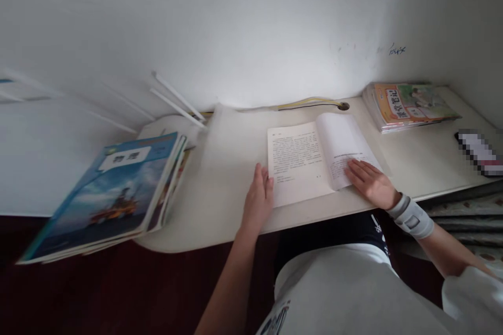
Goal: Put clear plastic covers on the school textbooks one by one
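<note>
An open book [298,167] with printed pages lies on the white desk [231,167]. Its right-hand page curves up near the spine. Beside the book's lower left edge is my left hand [259,196], on its side with the fingers extended and the thumb near the page edge; nothing shows in its grasp. My right hand [369,183] lies flat on the lower part of the right page, fingers stretched out and covering some of the print. A grey band is round the right wrist.
A stack of books with a blue cover [118,188] stands at the left. Magazines with an orange cover [416,104] lie at the back right, near a phone [479,153]. Cables [306,103] run along the wall into a desk hole [343,106].
</note>
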`<act>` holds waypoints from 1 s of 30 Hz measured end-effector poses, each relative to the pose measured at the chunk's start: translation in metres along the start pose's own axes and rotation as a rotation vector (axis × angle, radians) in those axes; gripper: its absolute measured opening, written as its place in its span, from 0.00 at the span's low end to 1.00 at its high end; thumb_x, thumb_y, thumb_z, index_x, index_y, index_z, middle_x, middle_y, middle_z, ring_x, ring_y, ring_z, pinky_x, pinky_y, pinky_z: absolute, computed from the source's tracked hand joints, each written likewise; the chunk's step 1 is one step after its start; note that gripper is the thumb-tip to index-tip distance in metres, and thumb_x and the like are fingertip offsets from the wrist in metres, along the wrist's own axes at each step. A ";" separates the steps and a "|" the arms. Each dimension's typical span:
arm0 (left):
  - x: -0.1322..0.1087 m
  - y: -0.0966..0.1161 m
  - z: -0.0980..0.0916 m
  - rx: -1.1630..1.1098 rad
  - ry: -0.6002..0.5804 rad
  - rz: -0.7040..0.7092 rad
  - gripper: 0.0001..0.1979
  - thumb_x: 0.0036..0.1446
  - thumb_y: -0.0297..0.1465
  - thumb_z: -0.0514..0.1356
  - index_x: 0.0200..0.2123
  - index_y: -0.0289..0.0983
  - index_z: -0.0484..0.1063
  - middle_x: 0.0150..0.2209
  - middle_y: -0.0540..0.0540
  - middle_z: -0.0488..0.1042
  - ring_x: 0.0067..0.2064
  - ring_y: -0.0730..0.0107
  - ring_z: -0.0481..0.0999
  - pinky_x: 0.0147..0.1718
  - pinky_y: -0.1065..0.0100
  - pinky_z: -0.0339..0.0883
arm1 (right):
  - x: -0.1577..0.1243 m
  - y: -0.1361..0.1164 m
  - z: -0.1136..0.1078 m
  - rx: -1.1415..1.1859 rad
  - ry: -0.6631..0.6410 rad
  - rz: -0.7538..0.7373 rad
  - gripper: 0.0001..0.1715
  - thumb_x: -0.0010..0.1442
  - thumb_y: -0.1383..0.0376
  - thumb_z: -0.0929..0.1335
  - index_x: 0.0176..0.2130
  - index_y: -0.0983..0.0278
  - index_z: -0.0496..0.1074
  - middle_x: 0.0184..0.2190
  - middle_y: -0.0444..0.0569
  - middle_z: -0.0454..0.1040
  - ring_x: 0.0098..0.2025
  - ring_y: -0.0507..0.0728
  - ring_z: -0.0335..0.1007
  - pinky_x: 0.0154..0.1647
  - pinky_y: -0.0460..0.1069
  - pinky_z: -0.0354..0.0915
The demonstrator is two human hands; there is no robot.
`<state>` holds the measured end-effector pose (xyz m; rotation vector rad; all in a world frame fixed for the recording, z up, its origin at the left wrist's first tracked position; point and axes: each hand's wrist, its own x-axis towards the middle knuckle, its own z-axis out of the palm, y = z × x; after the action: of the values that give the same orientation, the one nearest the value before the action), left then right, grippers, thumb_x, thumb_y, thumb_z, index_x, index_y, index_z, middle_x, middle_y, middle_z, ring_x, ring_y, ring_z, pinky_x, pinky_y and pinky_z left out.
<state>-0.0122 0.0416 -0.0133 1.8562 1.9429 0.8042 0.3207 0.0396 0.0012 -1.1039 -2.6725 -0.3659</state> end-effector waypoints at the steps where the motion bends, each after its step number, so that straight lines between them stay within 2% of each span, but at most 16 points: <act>1: -0.002 0.001 0.001 -0.002 0.005 0.010 0.30 0.64 0.39 0.42 0.65 0.33 0.39 0.58 0.34 0.63 0.58 0.60 0.65 0.55 0.55 0.60 | 0.003 -0.001 0.001 -0.016 -0.007 -0.018 0.23 0.63 0.73 0.57 0.56 0.72 0.63 0.58 0.62 0.63 0.62 0.60 0.55 0.59 0.56 0.58; 4: -0.003 0.005 0.003 0.110 -0.014 0.057 0.32 0.64 0.39 0.42 0.65 0.30 0.34 0.58 0.32 0.63 0.59 0.59 0.64 0.57 0.51 0.56 | 0.008 -0.006 0.006 -0.084 -0.017 -0.027 0.23 0.62 0.74 0.58 0.56 0.74 0.63 0.55 0.64 0.66 0.58 0.60 0.61 0.55 0.55 0.63; 7: 0.000 0.006 0.002 0.279 -0.043 0.088 0.33 0.63 0.38 0.43 0.65 0.28 0.35 0.56 0.32 0.65 0.58 0.58 0.64 0.59 0.49 0.48 | 0.008 -0.014 0.012 -0.184 -0.045 0.028 0.22 0.61 0.75 0.59 0.54 0.76 0.65 0.51 0.68 0.69 0.53 0.62 0.67 0.49 0.55 0.67; 10: 0.004 0.003 0.000 0.353 -0.049 0.102 0.31 0.64 0.37 0.41 0.65 0.27 0.37 0.54 0.35 0.69 0.56 0.60 0.68 0.59 0.53 0.49 | 0.009 -0.023 0.014 -0.250 -0.140 0.134 0.20 0.61 0.74 0.59 0.52 0.76 0.67 0.48 0.70 0.71 0.48 0.63 0.71 0.44 0.55 0.69; 15: 0.005 -0.003 0.002 0.449 -0.031 0.139 0.25 0.63 0.32 0.38 0.57 0.26 0.59 0.53 0.33 0.69 0.54 0.60 0.69 0.59 0.55 0.49 | 0.019 -0.031 0.006 -0.250 -0.262 0.273 0.20 0.62 0.74 0.56 0.50 0.74 0.68 0.46 0.69 0.72 0.45 0.61 0.72 0.41 0.53 0.69; 17: 0.003 -0.003 0.004 0.479 -0.010 0.164 0.24 0.63 0.30 0.39 0.55 0.27 0.64 0.55 0.33 0.67 0.56 0.60 0.67 0.59 0.55 0.49 | 0.021 -0.031 0.004 -0.247 -0.276 0.320 0.20 0.63 0.73 0.56 0.50 0.73 0.68 0.45 0.67 0.72 0.44 0.61 0.73 0.39 0.52 0.69; 20: 0.001 -0.002 0.007 0.526 -0.020 0.174 0.23 0.62 0.29 0.41 0.54 0.30 0.65 0.55 0.34 0.67 0.58 0.61 0.65 0.59 0.55 0.49 | 0.018 -0.031 0.004 -0.239 -0.262 0.348 0.20 0.62 0.73 0.56 0.50 0.74 0.68 0.47 0.67 0.71 0.45 0.60 0.72 0.40 0.52 0.69; 26: 0.002 0.002 0.006 0.620 -0.072 0.176 0.23 0.65 0.33 0.39 0.53 0.37 0.67 0.54 0.36 0.68 0.59 0.63 0.63 0.56 0.55 0.51 | 0.009 -0.029 0.004 -0.246 -0.131 0.305 0.23 0.63 0.72 0.58 0.56 0.71 0.63 0.53 0.66 0.67 0.54 0.63 0.64 0.51 0.56 0.63; 30: 0.004 0.006 0.005 0.657 -0.103 0.164 0.22 0.65 0.34 0.39 0.56 0.40 0.64 0.57 0.36 0.65 0.56 0.63 0.66 0.55 0.55 0.51 | 0.013 -0.027 0.004 -0.269 -0.091 0.287 0.24 0.63 0.70 0.59 0.58 0.70 0.60 0.54 0.66 0.66 0.55 0.64 0.63 0.49 0.55 0.64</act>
<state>-0.0052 0.0463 -0.0129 2.3787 2.1719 0.0869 0.2922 0.0308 -0.0027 -1.5930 -2.5394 -0.6469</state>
